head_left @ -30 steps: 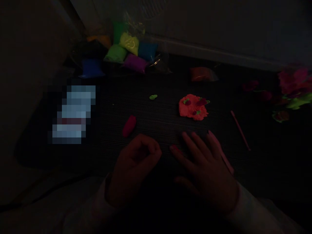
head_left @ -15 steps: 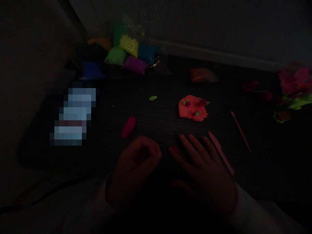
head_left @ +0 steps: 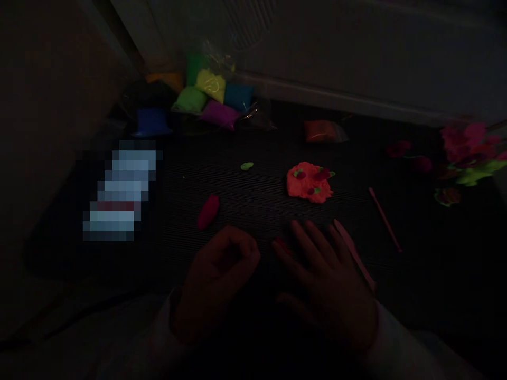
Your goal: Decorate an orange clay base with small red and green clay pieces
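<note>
In the dim head view, my right hand [head_left: 327, 282] lies palm down on the dark table, fingers spread. A small red strip of modelling clay [head_left: 284, 246] shows beneath its index finger. My left hand [head_left: 217, 282] rests to the left, its fingers curled round and meeting the thumb. Whatever that pinch may hold is hidden. Just beyond it lies a crimson clay lump [head_left: 208, 212]. A pink plastic knife [head_left: 354, 253] runs along the right hand's outer side. Farther off is an orange clay slab [head_left: 304, 190] bearing several dark red and green bits.
A green clay piece [head_left: 246, 166] lies mid-table. Several colourful clay bags, including a purple one [head_left: 220, 114], sit at the back left. A reddish-orange bag [head_left: 322, 131] stands behind the slab. On the right are a thin pink tool [head_left: 385, 219] and pink flowers [head_left: 469, 142]. A blurred-out screen [head_left: 121, 192] glows left.
The camera view has shifted slightly, so table items sit a little lower and those at right farther left. The right hand stays over the red strip; the left keeps its curl.
</note>
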Demonstrator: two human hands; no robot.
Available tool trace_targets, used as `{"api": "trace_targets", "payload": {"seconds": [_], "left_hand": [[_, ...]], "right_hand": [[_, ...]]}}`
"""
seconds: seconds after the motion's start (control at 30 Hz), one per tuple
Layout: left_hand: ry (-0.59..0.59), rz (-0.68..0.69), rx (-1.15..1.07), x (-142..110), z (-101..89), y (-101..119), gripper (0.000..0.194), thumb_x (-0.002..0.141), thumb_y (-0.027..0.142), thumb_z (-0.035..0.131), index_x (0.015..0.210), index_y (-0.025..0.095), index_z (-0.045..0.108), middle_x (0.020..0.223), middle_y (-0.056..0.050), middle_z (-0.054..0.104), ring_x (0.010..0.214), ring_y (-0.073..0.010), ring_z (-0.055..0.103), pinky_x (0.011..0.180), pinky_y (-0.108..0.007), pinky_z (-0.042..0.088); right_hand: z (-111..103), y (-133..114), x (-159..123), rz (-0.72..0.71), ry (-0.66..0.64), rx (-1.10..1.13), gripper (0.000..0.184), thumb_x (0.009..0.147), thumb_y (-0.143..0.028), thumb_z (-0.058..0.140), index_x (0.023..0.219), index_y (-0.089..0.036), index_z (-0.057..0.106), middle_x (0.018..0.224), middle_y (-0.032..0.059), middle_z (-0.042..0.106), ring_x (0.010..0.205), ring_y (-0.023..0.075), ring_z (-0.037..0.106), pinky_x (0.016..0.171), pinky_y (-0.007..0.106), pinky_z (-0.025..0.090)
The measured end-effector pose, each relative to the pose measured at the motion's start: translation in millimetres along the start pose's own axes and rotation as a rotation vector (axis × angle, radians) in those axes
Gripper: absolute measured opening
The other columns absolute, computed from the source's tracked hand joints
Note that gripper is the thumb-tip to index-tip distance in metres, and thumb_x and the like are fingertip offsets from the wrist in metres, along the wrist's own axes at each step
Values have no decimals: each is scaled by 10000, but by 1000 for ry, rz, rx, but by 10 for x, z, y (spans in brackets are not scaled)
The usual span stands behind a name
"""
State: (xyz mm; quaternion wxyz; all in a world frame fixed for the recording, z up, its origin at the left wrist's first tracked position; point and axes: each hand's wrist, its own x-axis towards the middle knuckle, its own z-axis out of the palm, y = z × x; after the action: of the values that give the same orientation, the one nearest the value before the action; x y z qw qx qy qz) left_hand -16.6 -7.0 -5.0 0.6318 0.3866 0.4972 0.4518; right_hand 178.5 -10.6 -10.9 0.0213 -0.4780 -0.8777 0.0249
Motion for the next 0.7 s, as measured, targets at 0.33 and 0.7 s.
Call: {"api": "trace_targets", "payload": {"seconds": [0.33, 0.7], "left_hand": [[10, -1, -1, 9, 6, -12, 124, 722, 113, 580, 667, 199, 510, 707, 41, 539, 644, -70, 473, 573, -147, 389], [-6, 3, -26, 5, 3, -14, 128, 724, 104, 578, 669, 201, 514, 701, 45, 536, 642, -67, 469, 577, -147, 383]], "right_hand": [[7, -10, -8, 93, 47, -8, 555, 753, -575, 451, 1248, -323, 439, 1396, 124, 296, 1262, 354, 248, 967, 582, 211], [23, -38, -18, 88, 33, -3, 567, 756, -588, 428, 1256, -321, 426, 1397, 129, 286, 1268, 345, 242, 968, 580, 210]]}}
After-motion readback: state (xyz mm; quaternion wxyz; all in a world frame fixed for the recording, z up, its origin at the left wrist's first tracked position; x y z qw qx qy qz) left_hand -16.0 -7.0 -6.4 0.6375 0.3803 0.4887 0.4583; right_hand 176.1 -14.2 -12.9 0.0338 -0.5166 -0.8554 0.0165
